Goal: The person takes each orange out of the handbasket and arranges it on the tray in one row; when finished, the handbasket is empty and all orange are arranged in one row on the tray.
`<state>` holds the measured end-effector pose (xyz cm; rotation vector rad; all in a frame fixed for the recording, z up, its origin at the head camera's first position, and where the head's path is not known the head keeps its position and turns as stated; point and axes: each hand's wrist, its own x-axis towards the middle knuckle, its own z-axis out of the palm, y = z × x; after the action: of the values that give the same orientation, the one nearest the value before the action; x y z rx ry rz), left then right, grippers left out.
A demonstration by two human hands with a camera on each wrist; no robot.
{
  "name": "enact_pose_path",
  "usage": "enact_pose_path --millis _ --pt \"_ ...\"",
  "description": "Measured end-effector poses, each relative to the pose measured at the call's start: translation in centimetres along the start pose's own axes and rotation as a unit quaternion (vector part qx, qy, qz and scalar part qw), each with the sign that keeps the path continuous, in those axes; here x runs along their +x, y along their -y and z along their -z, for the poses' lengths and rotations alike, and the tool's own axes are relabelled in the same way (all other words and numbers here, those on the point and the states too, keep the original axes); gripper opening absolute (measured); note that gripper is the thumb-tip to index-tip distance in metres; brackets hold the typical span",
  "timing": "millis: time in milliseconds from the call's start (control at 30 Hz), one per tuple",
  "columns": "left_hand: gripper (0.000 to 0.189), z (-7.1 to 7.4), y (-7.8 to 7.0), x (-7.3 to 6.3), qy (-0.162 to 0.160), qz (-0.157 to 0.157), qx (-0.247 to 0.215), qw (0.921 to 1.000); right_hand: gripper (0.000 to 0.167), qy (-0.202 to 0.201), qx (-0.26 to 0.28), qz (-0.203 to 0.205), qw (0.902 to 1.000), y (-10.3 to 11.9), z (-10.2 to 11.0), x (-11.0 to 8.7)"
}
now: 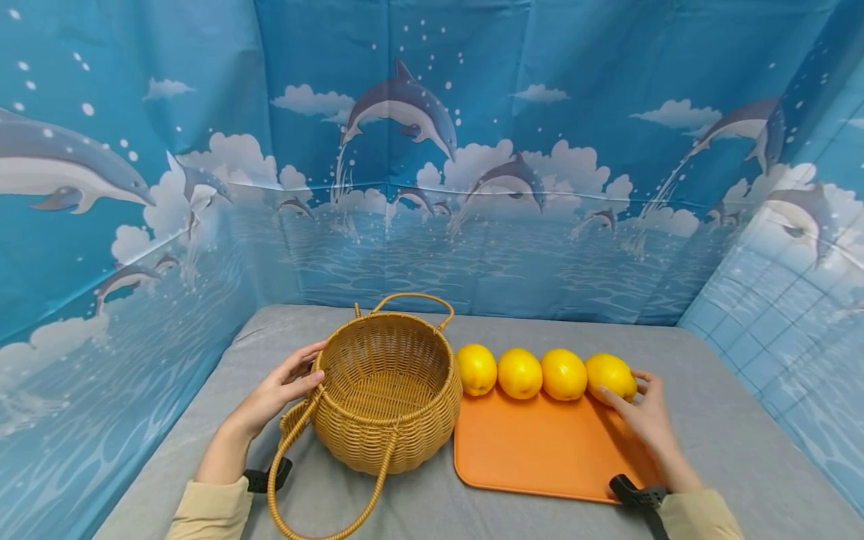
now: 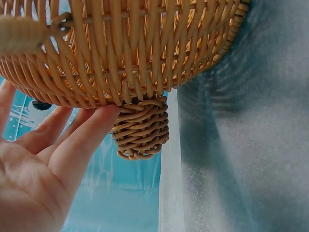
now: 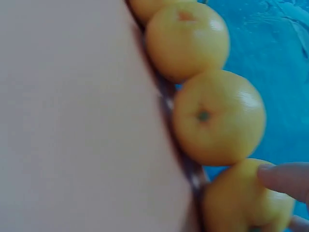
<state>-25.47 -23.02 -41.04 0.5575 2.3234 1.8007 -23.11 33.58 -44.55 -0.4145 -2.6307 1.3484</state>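
A round wicker basket (image 1: 385, 442) stands left of the middle, its hollow showing nothing inside. At its left rim is my left hand (image 1: 286, 382); in the left wrist view the fairly straight fingers (image 2: 84, 140) touch the woven wall from outside. Several yellow-orange oranges (image 1: 520, 373) sit in a row along the far edge of an orange tray (image 1: 533, 450). My right hand (image 1: 648, 412) holds the rightmost orange (image 1: 607, 375), thumb in front and fingers at its right side. The right wrist view shows the thumb (image 3: 287, 179) on that fruit.
One basket handle (image 1: 378, 487) hangs toward the front, and another (image 1: 418, 298) stands up at the back. A small woven piece (image 2: 140, 130) sticks out of the basket's side. Grey cloth (image 1: 729, 420) covers the table. Dolphin-printed curtains (image 1: 540, 255) enclose the back and sides.
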Motion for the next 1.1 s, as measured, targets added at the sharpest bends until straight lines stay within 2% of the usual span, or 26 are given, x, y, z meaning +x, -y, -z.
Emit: enact_pose_path --millis 133,267,533,633,700,767,867,1000,1100 --pt "0.055 0.0 -0.1 0.1 0.001 -0.001 0.001 1.0000 0.099 0.067 -0.023 -0.015 0.9974 0.4 1.5 0.0" --pt "0.055 0.0 -0.1 0.1 0.003 -0.002 0.000 1.0000 0.098 0.095 -0.062 0.002 0.9935 0.7 2.6 0.0" --pt "0.055 0.4 -0.4 -0.3 0.007 0.002 0.024 0.9997 0.088 0.098 -0.151 0.053 0.9823 1.3 3.9 -0.3" --pt "0.055 0.5 -0.7 -0.5 0.001 -0.003 0.063 0.9980 0.086 0.094 -0.183 0.068 0.9762 1.6 4.1 -0.3" --pt "0.055 0.6 -1.0 -0.8 -0.013 -0.012 0.108 0.9940 0.086 0.088 -0.203 0.076 0.9723 1.9 4.2 -0.3" --pt "0.055 0.5 -1.5 -1.1 -0.031 -0.019 0.170 0.9847 0.085 0.081 -0.222 0.090 0.9675 2.3 4.1 -0.4" --pt "0.057 0.3 -2.3 -1.4 -0.058 -0.027 0.259 0.9638 0.085 0.070 -0.247 0.122 0.9587 3.0 4.0 -0.8" --pt "0.060 0.0 -3.3 -1.7 -0.079 -0.043 0.355 0.9306 0.086 0.058 -0.281 0.164 0.9437 3.8 3.9 -1.5" --pt "0.060 -0.2 -4.1 -1.9 -0.090 -0.066 0.420 0.9009 0.087 0.042 -0.307 0.191 0.9314 4.2 3.8 -1.9"
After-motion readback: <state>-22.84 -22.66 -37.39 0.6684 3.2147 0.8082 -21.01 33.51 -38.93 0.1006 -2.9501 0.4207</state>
